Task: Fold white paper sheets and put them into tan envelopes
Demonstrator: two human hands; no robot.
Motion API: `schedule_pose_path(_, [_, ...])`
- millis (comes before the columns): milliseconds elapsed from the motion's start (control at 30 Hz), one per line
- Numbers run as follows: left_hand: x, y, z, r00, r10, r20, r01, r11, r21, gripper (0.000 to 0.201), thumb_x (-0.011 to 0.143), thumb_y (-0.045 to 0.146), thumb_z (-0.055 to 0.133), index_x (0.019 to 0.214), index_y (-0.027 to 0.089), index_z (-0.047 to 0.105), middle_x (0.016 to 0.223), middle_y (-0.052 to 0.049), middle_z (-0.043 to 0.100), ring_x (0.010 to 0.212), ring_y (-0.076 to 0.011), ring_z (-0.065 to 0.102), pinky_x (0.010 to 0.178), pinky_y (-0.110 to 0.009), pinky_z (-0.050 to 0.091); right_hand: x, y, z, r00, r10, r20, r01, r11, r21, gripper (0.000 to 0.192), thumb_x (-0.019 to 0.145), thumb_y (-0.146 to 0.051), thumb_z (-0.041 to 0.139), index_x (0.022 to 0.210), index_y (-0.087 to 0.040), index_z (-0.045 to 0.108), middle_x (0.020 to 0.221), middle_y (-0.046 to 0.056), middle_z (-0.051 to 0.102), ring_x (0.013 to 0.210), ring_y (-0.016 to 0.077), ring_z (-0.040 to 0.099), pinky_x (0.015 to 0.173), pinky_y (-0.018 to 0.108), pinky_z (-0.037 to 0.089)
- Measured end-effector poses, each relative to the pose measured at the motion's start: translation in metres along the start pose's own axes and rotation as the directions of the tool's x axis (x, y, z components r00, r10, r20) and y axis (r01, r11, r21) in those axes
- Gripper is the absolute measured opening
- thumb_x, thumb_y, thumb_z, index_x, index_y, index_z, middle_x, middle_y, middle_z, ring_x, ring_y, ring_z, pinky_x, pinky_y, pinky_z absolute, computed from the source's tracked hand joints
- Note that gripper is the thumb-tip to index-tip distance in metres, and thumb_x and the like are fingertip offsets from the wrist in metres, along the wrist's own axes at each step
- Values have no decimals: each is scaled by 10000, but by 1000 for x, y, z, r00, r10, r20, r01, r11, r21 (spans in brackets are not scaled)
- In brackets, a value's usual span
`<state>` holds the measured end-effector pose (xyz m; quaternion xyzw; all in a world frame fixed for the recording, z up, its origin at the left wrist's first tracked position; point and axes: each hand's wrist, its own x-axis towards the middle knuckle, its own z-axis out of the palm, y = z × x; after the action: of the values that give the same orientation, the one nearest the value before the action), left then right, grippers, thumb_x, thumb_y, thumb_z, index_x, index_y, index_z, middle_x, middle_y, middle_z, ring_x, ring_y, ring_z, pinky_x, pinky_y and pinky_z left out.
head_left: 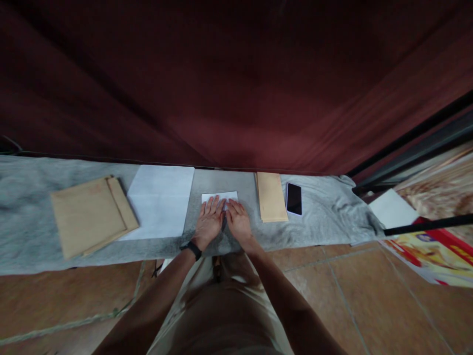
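A small white piece of paper (219, 195), perhaps folded, lies on the grey cloth (225, 178) in front of me. Flat on its left part rests my left hand (209, 219), fingers stretched out, a black watch on the wrist. My right hand (238, 217) presses on the right part with its fingers extended. Both hands nearly meet at the thumbs and cover the paper's lower portion. To their left is a larger white sheet (162, 197) with a faint crease across it. Right of my hands lies a stack of tan envelopes (272, 199).
Large brown envelopes (88, 212) overlap the white sheet at the left. A phone (294, 199) lies beside the tan stack. Dark red fabric (236, 98) hangs behind the narrow surface. At the right are a dark metal bar (428, 226) and a colourful box (436, 254).
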<state>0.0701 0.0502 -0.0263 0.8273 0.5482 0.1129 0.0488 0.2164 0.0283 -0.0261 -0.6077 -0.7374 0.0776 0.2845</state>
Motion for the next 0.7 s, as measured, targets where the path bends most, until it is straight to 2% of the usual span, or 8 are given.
schedule_pose_path(133, [0,-1,-2,999,19,32,-19,1000,17,582,989,224,285,1542,130,442,1660,-112,349,1579,-285,180,1272,-510,179,14,-8,8,998,-36,61,37,999,-12,447,1078,-286,375,1466,-152,552,1555,81,513,1469,182,423,1260,374,299])
schedule_pose_path(300, [0,1,-1,999,-1,52,1,1000,-2,614,973,190,268,1568,102,389,1658,-128,344,1583,-270,167,1276,-510,179,17,-11,13,997,6,82,2,996,-88,473,1092,-336,367,1530,-195,478,1585,81,471,1484,215,405,1252,435,292])
schedule_pose_path(433, [3,2,2,997,-78,21,79,997,-27,609,993,199,255,1593,147,348,1663,-114,336,1578,-229,192,1272,-487,203,16,-10,15,996,45,78,-34,990,-135,472,1097,-343,349,1521,-192,491,1593,85,456,1488,220,402,1252,444,279])
schedule_pose_path(567, [7,-4,1,986,-167,7,167,986,-23,600,1014,266,269,1584,98,354,1667,-144,313,1574,-258,208,1271,-477,207,17,-9,17,993,83,86,-67,982,-176,475,1093,-340,360,1528,-194,481,1609,109,424,1504,231,376,1247,475,272])
schedule_pose_path(700, [8,-14,-1,980,-195,-29,195,981,-27,611,1025,325,285,1585,91,347,1665,-153,313,1573,-270,212,1270,-497,208,17,-9,21,993,113,26,-106,974,-199,491,1074,-340,418,1531,-171,478,1619,152,394,1503,279,374,1237,509,270])
